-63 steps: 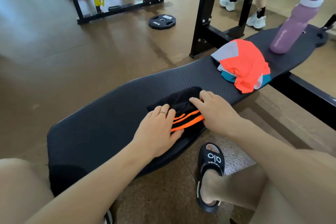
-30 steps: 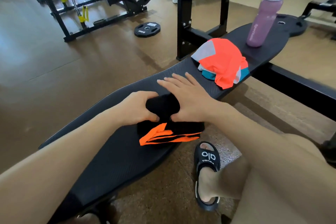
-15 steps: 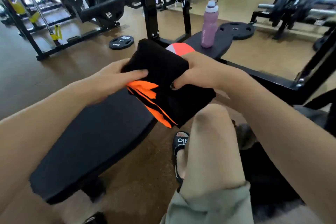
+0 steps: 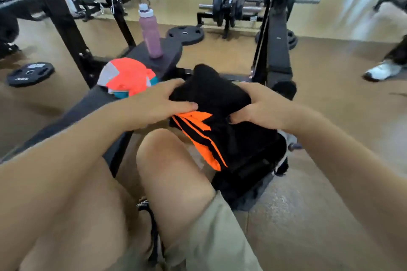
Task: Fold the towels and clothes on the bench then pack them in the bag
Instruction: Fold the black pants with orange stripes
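Note:
A folded black garment with orange stripes [image 4: 211, 103] is held in the air to the right of the bench, just above a black bag [image 4: 248, 167] on the floor. My left hand [image 4: 158, 103] grips its left edge and my right hand [image 4: 259, 108] grips its right edge. The garment's lower part hangs against the bag's top. On the black bench [image 4: 88, 103] lies an orange, grey and teal garment [image 4: 126, 77], unfolded in a heap. The bag's opening is hidden behind the garment.
A pink water bottle [image 4: 150, 33] stands at the bench's far end. My bare knee [image 4: 167, 160] is below the hands. Black rack posts [image 4: 63, 22] rise left and right, weight plates [image 4: 30, 73] lie on the floor, and another person's white shoe [image 4: 383, 70] is at far right.
Both hands lifted the folded black garment off the bench and carried it to the right, over the black bag. The view has swung right with it.

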`<state>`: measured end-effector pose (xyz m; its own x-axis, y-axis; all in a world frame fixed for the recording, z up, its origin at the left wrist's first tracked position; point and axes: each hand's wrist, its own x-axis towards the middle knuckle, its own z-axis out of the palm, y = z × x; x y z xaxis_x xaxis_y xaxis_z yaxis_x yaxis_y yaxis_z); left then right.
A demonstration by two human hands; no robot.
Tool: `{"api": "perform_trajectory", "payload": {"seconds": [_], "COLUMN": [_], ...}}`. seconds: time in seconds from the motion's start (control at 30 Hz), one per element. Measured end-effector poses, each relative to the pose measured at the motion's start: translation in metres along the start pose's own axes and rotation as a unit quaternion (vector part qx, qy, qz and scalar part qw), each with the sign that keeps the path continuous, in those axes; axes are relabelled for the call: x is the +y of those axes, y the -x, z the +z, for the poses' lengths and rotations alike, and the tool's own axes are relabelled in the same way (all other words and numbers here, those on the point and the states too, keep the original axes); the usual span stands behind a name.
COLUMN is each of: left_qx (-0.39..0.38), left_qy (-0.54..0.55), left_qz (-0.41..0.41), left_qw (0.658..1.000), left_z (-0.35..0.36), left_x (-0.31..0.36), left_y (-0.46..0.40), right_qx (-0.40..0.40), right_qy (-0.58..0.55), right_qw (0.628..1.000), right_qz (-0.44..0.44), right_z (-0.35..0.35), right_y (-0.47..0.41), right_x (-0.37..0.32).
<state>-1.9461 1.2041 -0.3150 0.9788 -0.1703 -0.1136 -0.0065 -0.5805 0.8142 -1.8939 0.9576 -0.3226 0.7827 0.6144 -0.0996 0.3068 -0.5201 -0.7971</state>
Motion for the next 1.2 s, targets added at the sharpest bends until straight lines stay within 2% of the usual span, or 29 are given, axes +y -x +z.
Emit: {"api": "perform_trajectory", "payload": {"seconds": [0.1,0.17,0.3,0.37,0.47,0.53,0.67,0.87,1.0,1.13,1.2], "left_qx": [-0.121,-0.18,-0.282,-0.262,-0.162,-0.123,-0.107,-0.149,-0.17,-0.169,-0.166], "left_qy": [-0.063,-0.143,-0.265,-0.297,-0.334,-0.337,-0.284,-0.398,-0.368,-0.364,-0.36], "left_qz": [-0.006,-0.019,-0.059,-0.042,-0.014,-0.01,0.003,-0.031,-0.068,-0.07,-0.069], "left_qw": [0.991,0.973,0.92,0.917,0.928,0.933,0.953,0.905,0.912,0.913,0.915], "left_z": [0.047,0.078,0.122,0.138,0.157,0.168,0.171,0.14,0.116,0.104,0.1], "left_x": [-0.024,-0.043,-0.063,-0.066,-0.067,-0.063,-0.07,-0.068,-0.078,-0.077,-0.076], "left_y": [-0.023,-0.039,-0.064,-0.076,-0.091,-0.098,-0.113,-0.124,-0.126,-0.121,-0.119], "right_qx": [0.033,0.035,0.011,-0.015,-0.056,-0.059,-0.064,-0.042,-0.082,-0.136,-0.136], "right_qy": [0.054,0.135,0.337,0.374,0.38,0.386,0.432,0.478,0.47,0.454,0.457], "right_qw": [0.996,0.987,0.932,0.914,0.905,0.901,0.876,0.845,0.838,0.83,0.833], "right_qz": [0.064,0.082,0.134,0.155,0.183,0.188,0.205,0.237,0.263,0.292,0.282], "right_z": [0.026,0.046,0.068,0.067,0.065,0.064,0.068,0.094,0.102,0.11,0.113], "right_y": [0.022,0.033,0.035,0.029,0.02,0.016,0.008,-0.029,-0.05,-0.06,-0.064], "right_x": [0.057,0.091,0.131,0.139,0.14,0.14,0.153,0.179,0.194,0.198,0.195]}}
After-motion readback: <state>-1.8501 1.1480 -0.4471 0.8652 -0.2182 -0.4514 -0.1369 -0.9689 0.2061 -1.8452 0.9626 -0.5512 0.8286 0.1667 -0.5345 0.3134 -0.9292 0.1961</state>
